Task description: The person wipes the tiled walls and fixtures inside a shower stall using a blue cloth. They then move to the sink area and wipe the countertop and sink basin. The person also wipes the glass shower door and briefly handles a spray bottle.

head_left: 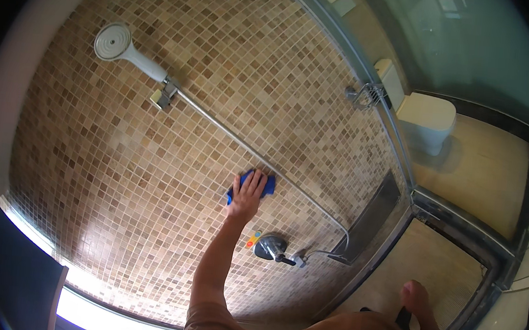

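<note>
My left hand is pressed against the mosaic-tiled wall, fingers spread over a blue cloth that pokes out on both sides. Just above it, the metal shower hose runs slantwise across the wall. Below the hand sits a round chrome shower valve with a dark lever, and beside it a small label with coloured dots. Low at the right, my right hand hangs by my body with its fingers curled closed. Whatever it may hold is hidden.
A white hand shower hangs in a wall bracket at the upper left. A wire basket is at the upper right, near a metal-edged glass partition. Beyond stands a white toilet. A raised dark kerb crosses the floor.
</note>
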A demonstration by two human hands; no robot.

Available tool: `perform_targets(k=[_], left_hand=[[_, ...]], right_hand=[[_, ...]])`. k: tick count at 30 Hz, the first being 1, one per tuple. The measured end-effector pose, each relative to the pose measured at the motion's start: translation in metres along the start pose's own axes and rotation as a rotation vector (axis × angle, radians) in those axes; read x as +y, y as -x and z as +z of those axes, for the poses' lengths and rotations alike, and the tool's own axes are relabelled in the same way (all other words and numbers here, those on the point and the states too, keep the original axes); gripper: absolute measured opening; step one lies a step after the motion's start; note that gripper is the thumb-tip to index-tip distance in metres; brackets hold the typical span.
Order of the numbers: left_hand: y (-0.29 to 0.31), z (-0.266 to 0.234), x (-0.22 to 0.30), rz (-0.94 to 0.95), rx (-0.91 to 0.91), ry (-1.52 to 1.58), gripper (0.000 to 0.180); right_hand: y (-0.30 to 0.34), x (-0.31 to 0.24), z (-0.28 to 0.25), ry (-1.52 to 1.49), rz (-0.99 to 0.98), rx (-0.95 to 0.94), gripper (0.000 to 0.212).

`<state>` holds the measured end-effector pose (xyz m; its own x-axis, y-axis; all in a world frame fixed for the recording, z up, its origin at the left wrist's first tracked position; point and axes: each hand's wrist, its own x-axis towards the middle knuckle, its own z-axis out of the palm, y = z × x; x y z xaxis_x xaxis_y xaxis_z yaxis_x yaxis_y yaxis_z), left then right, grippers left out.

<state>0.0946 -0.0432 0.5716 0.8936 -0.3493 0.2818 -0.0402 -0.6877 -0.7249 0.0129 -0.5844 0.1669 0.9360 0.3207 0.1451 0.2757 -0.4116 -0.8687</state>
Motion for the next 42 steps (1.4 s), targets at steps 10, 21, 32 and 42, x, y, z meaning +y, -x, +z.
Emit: perform_targets(k=[10, 21, 32, 42], left_hand=[[-0.116, -0.081, -0.058, -0.340, 0.217, -0.087, 0.077], [-0.216, -0.041, -0.041, -0.147, 0.164, -0.106, 0.075], [-0.169, 0.103, 0.083, 0.294, 0.079, 0.003, 0.065], [-0.005, 0.224, 0.205, 0.608, -0.325, 0.194, 0.051]], right_hand=[[0.044, 0.021, -0.053, 0.084, 0.220, 0.008, 0.015], [0.040, 0.009, -0.031, 0.012, 0.296, 0.066, 0.022], [0.035, -0.011, -0.040, 0.058, 0.511, 0.104, 0.018], [0.049, -0.024, -0.050, 0.057, 0.504, 0.112, 0.019]])
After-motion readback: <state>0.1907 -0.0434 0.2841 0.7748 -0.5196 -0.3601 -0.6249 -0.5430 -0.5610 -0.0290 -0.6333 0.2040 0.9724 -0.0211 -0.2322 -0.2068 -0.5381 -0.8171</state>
